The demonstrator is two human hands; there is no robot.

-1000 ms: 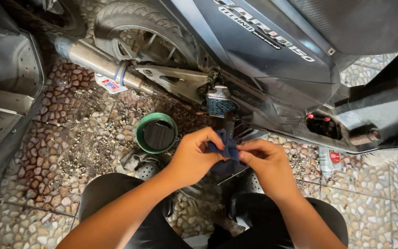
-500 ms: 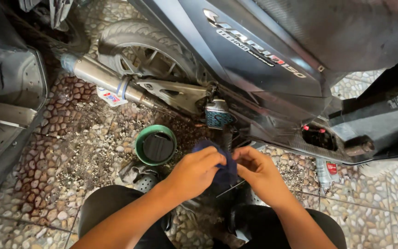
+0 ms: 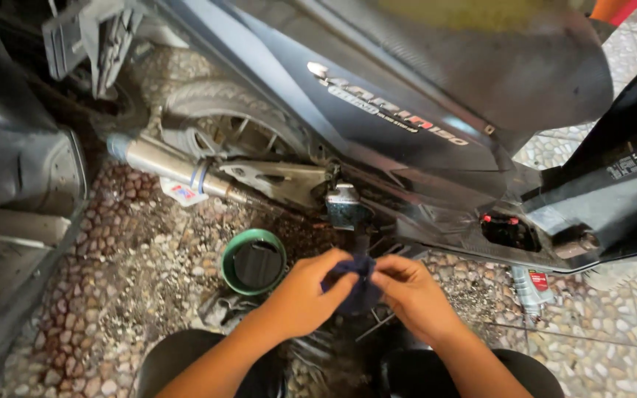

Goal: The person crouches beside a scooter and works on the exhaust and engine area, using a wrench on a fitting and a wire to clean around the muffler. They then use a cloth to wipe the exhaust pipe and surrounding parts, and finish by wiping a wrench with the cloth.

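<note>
My left hand [image 3: 305,295] and my right hand [image 3: 414,293] meet in front of me, both pinching a small dark blue cloth [image 3: 355,282] between their fingers. What the cloth wraps, if anything, is hidden. Just beyond the hands stands a dark scooter [image 3: 407,103] with its lower side open, a small grey part [image 3: 344,205] showing under the body. A green round pan [image 3: 253,261] with dark liquid sits on the pebble floor just left of my left hand.
The scooter's exhaust pipe [image 3: 167,166] and rear wheel [image 3: 230,121] lie at the back left. A grey body panel [image 3: 16,221] rests at the far left. A small grey bottle [image 3: 531,287] lies on the floor to the right. My knees [image 3: 186,361] frame the bottom.
The view has tilted so the scooter sits lower in frame. My hands stay together on the blue cloth, shifting it slightly between the fingers.
</note>
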